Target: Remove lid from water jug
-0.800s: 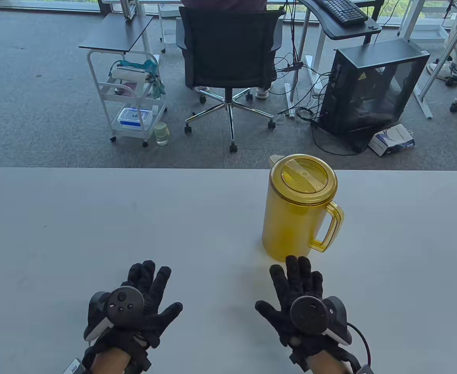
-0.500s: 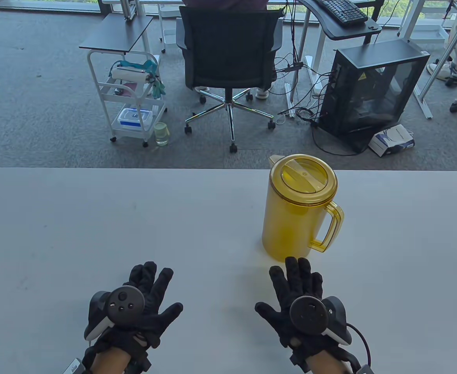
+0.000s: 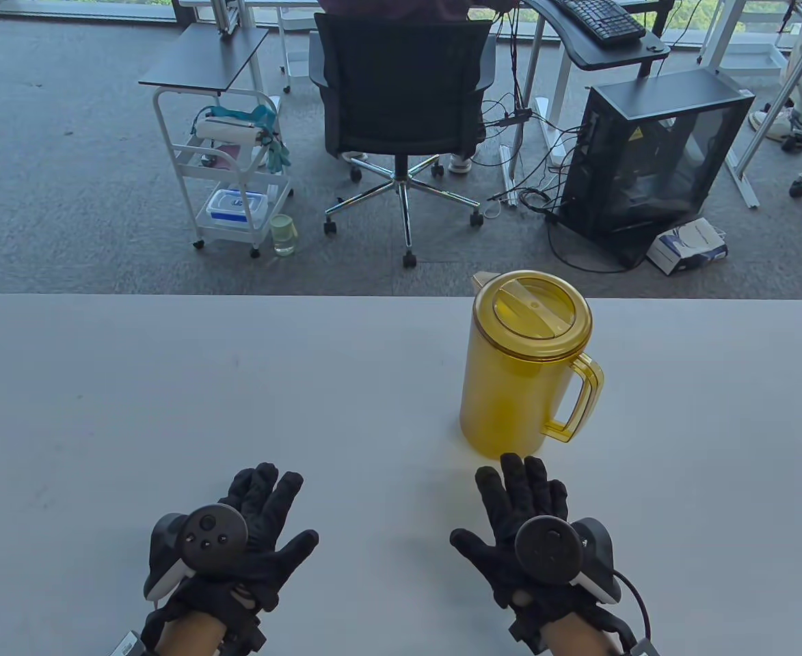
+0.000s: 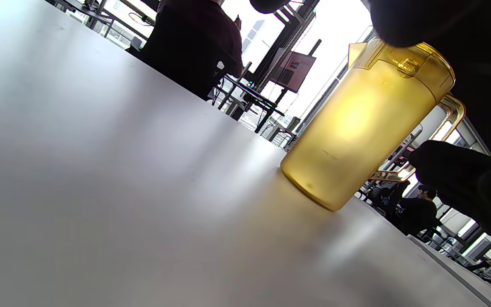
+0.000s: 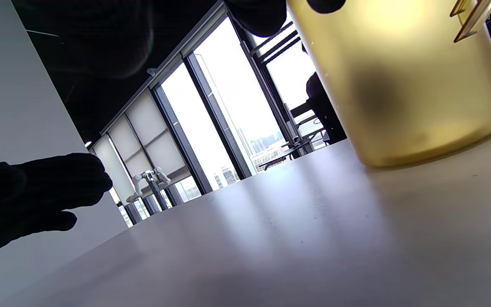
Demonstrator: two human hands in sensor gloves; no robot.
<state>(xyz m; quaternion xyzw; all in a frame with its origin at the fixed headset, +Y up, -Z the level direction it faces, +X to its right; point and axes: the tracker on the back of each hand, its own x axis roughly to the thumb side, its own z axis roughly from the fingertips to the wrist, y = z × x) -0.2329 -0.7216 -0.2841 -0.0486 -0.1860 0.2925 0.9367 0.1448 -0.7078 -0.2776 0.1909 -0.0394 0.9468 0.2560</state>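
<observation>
On the table (image 3: 168, 383): one lidded jug (image 3: 520, 383), two flat hands.

The jug (image 3: 520, 383) is translucent amber yellow, frosted on its body, with a clearer yellow handle (image 3: 578, 400) and a matching yellow lid (image 3: 534, 311). The table (image 3: 168, 396) is plain pale grey. Both hands, the left hand (image 3: 236, 540) and the right hand (image 3: 530, 540), wear black gloves; each tracker (image 3: 209, 536) is black with a white underside. The floor (image 3: 65, 171) is speckled grey carpet. The chair (image 3: 401, 82) is black, the cart (image 3: 226, 171) white.
</observation>
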